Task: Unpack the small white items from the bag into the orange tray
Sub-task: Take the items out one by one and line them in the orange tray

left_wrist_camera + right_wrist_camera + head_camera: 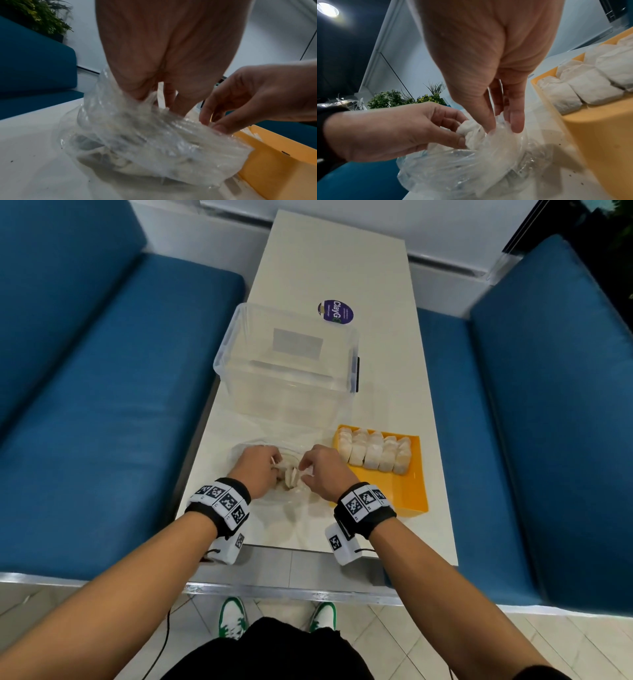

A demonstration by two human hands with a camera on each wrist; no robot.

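Observation:
A crumpled clear plastic bag point(270, 501) point(154, 142) point(471, 169) lies on the white table near its front edge. Both my hands are at its mouth. My left hand point(274, 465) point(460, 129) pinches a small white item point(472, 128) between thumb and fingers at the opening. More white items point(291, 475) show inside the bag. My right hand point(303, 474) point(211, 123) point(501, 128) pinches the bag's rim on the tray side. The orange tray point(407, 498) point(274, 169) point(594, 135) sits just right of the bag, with several white items point(373, 451) point(590, 83) lined up in its far half.
A large clear plastic box point(287, 361) stands behind the bag, with a round purple label point(335, 311) beyond it. Blue benches point(102, 405) flank the narrow table point(435, 474). The tray's near half is bare orange.

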